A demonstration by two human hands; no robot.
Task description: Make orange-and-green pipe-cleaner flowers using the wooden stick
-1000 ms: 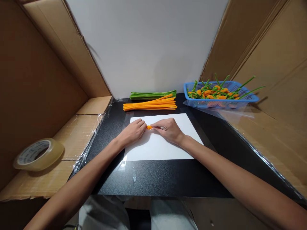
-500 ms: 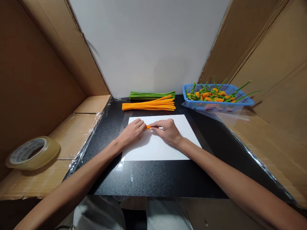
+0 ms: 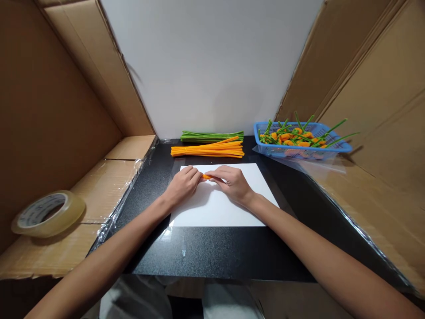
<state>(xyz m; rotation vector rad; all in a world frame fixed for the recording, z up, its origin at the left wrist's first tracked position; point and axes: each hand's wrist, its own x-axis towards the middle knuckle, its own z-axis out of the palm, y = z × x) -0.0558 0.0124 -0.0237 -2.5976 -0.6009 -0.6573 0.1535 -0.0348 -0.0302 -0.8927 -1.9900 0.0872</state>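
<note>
Over the white sheet (image 3: 219,208), both hands meet at a short orange piece of pipe cleaner (image 3: 206,177), which looks coiled or bunched. My left hand (image 3: 186,182) is closed on its left end. At the right end, my right hand (image 3: 234,182) pinches it between thumb and fingertips. Most of the piece is hidden by the fingers. Just beyond the sheet lie a bundle of orange pipe cleaners (image 3: 207,150) and, behind it, a bundle of green pipe cleaners (image 3: 212,136).
A blue basket (image 3: 299,153) at the back right holds several orange-and-green pipe cleaner shapes (image 3: 286,136), some stems sticking over its rim. A roll of clear tape (image 3: 71,210) rests on cardboard at left. Cardboard walls (image 3: 66,71) flank the black tabletop (image 3: 212,252).
The whole view has shifted slightly. Both hands keep hold of the orange pipe cleaner, with only a slight change in how its visible part lies between the fingers.
</note>
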